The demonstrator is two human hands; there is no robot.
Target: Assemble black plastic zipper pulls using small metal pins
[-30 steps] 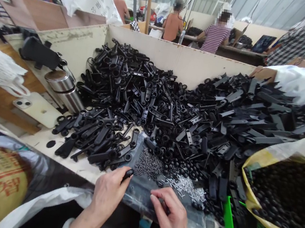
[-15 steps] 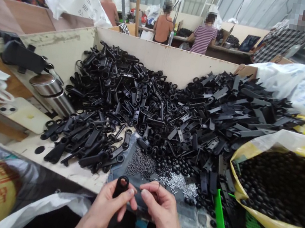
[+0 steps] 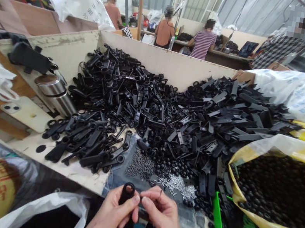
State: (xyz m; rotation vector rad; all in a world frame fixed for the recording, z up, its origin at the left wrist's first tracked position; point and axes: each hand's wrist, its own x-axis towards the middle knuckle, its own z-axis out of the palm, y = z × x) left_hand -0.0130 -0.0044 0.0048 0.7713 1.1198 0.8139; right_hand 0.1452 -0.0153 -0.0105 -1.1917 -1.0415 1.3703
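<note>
My left hand is closed round a black plastic part with a ringed end, the ring standing up above the thumb. Close beside it, my right hand is pinched, its fingertips almost meeting the left thumb. A thin dark piece, perhaps a screw, sticks up by its fingers; what the pinch itself holds is too small to make out. Just beyond the hands lie a heap of small dark screws, a scatter of silver pins and some round black pieces.
Large piles of black plastic parts fill the walled bench. To the right are a yellow bag of black beads and a green basket. On the left stand a steel flask and a phone. People work at the back.
Both hands have shifted slightly right and down in view, and my right fingertips have come closer to the part in my left hand. The view has tilted a little.
</note>
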